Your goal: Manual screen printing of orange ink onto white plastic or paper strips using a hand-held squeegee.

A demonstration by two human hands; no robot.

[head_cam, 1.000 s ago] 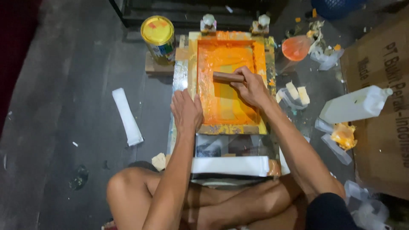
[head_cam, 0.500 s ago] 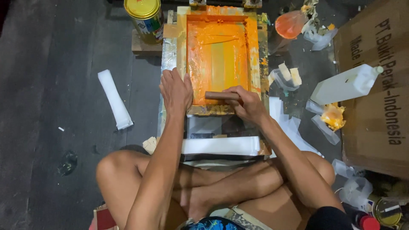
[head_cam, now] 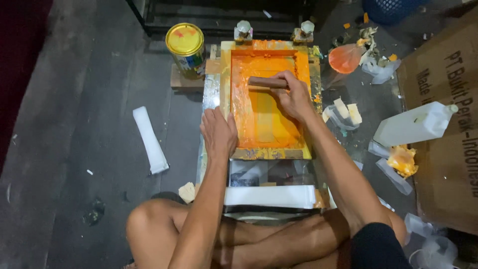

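Gripping a wooden squeegee [head_cam: 267, 82], right hand [head_cam: 294, 97]; left hand [head_cam: 218, 132] flat on orange-inked screen frame [head_cam: 225, 99]

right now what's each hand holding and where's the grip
Right hand grips the brown squeegee at its right end. Left hand holds nothing, pressing flat on the orange screen frame.

squeegee [head_cam: 268, 82] end under right hand [head_cam: 294, 97]

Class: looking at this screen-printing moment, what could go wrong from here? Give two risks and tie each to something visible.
1. The left hand presses only the frame's left edge; the screen might shift and smear the print.
2. The right hand holds the squeegee near the far end; wet orange ink could spill over the rim.
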